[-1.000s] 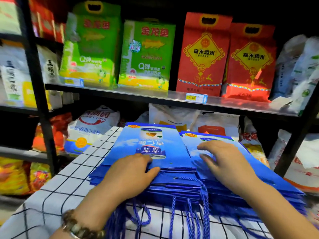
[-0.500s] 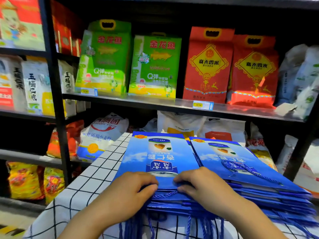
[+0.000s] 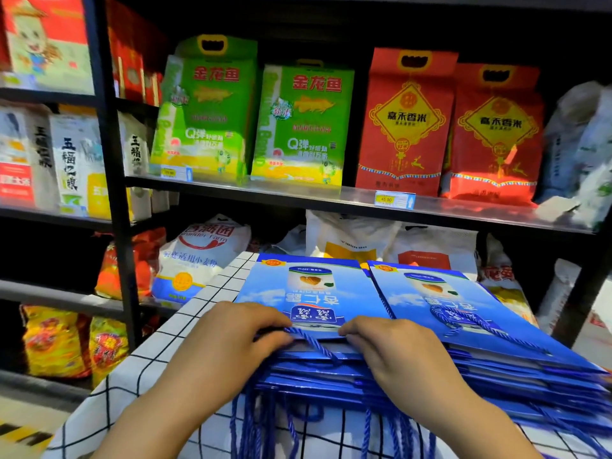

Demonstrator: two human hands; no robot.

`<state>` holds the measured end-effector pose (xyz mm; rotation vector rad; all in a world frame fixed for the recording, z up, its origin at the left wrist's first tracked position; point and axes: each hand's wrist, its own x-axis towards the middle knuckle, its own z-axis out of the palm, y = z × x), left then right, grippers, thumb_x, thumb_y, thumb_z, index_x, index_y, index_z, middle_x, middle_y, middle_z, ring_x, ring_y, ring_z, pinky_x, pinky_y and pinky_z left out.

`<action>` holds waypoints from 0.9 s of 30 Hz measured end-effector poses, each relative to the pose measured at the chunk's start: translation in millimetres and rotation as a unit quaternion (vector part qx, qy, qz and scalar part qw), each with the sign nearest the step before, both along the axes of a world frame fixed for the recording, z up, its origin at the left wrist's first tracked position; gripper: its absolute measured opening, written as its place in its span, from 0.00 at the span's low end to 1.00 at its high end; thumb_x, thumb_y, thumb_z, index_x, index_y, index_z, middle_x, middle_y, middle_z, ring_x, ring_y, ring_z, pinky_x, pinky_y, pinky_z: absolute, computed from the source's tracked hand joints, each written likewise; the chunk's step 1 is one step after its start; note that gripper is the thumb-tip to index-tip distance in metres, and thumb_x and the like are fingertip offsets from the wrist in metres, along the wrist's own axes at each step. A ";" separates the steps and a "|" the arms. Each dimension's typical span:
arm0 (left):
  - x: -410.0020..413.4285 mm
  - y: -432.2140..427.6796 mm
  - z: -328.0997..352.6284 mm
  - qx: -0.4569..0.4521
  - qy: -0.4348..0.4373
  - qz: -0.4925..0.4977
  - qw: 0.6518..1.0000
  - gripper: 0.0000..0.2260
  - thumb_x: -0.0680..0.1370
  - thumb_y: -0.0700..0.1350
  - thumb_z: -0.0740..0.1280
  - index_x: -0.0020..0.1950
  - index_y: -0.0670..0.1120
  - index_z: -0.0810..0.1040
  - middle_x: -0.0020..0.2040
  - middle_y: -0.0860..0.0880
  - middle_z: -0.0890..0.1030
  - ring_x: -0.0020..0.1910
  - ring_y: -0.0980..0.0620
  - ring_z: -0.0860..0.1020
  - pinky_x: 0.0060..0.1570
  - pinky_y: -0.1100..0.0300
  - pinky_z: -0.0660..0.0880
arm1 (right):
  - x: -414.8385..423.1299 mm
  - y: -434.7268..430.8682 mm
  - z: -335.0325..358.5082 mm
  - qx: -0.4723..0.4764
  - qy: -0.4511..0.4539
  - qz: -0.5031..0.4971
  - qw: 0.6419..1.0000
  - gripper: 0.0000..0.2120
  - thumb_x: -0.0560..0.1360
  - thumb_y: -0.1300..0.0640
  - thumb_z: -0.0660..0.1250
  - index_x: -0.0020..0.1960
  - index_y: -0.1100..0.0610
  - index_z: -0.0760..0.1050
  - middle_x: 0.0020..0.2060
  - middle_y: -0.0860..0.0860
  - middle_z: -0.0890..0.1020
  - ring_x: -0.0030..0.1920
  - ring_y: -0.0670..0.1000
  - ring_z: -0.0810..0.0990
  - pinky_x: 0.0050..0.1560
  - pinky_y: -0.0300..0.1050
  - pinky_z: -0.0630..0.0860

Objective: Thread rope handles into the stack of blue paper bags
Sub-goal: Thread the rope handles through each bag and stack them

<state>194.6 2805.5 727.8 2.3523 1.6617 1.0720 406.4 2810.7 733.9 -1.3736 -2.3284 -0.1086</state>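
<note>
Head view: both hands at near edge of the blue bag stack.
Left hand [image 3: 228,339] pinched a blue rope [image 3: 311,342] at the top bag's [image 3: 311,293] edge; right hand [image 3: 394,352] had fingertips curled onto that edge, grip unclear. Stack lay on the checked tablecloth [image 3: 205,293], second stack [image 3: 463,313] just beside, shelf [image 3: 331,197] behind.

left hand [image 3: 228,346] bare, forearm bare; right hand [image 3: 402,354] bare, forearm bare; no sleeves showing.

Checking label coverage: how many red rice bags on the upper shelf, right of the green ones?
2: left red bag beside the green bags, right red bag next to it. More may sit behind.
</note>
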 end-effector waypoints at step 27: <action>40.4 -14.2 11.4 -0.025 -0.190 -0.052 0.980 0.14 0.73 0.55 0.63 0.33 0.45 0.74 0.27 0.50 0.76 0.27 0.55 0.70 0.33 0.57 0.69 | -33.7 6.7 45.4 -0.250 0.452 0.126 0.847 0.09 0.75 0.58 0.62 0.39 0.60 0.76 0.25 0.48 0.76 0.24 0.46 0.72 0.23 0.36 0.67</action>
